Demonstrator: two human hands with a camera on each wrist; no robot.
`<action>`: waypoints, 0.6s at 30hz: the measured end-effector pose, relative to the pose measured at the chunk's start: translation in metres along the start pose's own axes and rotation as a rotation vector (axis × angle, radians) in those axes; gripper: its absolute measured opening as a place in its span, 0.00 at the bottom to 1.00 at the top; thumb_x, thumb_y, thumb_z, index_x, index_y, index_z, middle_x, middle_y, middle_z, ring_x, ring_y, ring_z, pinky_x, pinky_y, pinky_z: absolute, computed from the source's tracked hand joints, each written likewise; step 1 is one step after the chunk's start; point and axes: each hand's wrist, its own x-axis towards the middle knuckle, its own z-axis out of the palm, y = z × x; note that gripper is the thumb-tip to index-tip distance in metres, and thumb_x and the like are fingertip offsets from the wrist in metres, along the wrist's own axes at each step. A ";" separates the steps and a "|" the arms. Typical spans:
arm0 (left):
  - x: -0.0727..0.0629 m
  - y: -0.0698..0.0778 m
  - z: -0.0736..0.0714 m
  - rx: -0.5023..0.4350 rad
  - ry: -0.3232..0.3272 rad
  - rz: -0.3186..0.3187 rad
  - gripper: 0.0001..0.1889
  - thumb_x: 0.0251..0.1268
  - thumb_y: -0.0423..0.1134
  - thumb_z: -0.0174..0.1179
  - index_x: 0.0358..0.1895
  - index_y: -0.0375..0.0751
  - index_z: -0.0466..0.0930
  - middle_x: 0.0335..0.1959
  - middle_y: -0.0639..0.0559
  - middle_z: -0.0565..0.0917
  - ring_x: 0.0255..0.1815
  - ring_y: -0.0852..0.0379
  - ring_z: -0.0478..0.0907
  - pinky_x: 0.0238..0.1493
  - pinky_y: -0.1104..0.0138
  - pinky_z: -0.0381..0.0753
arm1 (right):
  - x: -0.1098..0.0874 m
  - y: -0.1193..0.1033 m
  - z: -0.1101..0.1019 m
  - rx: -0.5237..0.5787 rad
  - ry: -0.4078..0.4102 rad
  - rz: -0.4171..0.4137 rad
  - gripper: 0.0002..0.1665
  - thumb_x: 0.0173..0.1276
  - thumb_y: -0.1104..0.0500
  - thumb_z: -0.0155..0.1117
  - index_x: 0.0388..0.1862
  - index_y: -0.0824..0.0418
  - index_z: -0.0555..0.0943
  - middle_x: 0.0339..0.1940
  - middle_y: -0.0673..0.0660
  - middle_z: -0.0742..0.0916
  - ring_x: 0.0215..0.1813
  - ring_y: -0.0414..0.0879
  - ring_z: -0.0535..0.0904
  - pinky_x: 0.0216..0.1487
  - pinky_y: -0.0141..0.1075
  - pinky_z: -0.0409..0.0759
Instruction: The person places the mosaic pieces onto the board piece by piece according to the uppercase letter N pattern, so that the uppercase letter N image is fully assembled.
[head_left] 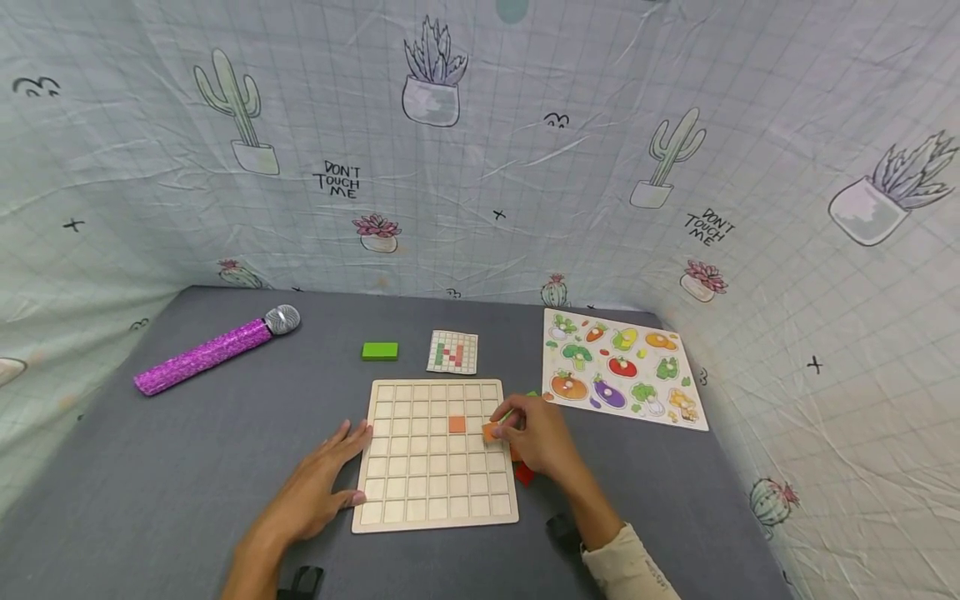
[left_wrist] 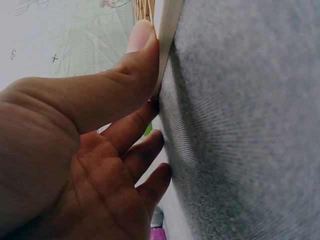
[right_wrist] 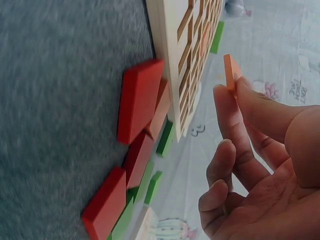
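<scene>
Tile [right_wrist: 230, 71] pinched, red blocks [right_wrist: 141, 102], clearest right-wrist view

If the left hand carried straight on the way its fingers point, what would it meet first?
The wooden grid board, at its left edge: the left hand seems to touch it there, thumb included, though each finger's exact contact is unclear.

"DON'T TOUCH ME" twice on backdrop cloth [head_left: 480, 171], sleeve [head_left: 621, 565] lettering illegible
</scene>
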 end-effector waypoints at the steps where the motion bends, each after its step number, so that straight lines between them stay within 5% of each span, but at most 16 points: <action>1: 0.000 0.000 0.000 -0.003 -0.001 -0.002 0.48 0.55 0.31 0.78 0.81 0.37 0.66 0.85 0.42 0.65 0.86 0.30 0.55 0.77 0.29 0.60 | 0.000 -0.001 0.001 0.008 -0.003 -0.008 0.06 0.64 0.58 0.80 0.38 0.51 0.89 0.26 0.48 0.87 0.29 0.41 0.77 0.28 0.33 0.75; 18: 0.001 -0.003 0.000 -0.010 0.017 0.027 0.49 0.55 0.31 0.78 0.82 0.37 0.66 0.84 0.41 0.65 0.86 0.30 0.56 0.79 0.30 0.58 | 0.000 -0.015 0.023 -0.011 -0.024 -0.091 0.05 0.64 0.58 0.80 0.35 0.52 0.89 0.25 0.48 0.89 0.28 0.36 0.79 0.28 0.31 0.77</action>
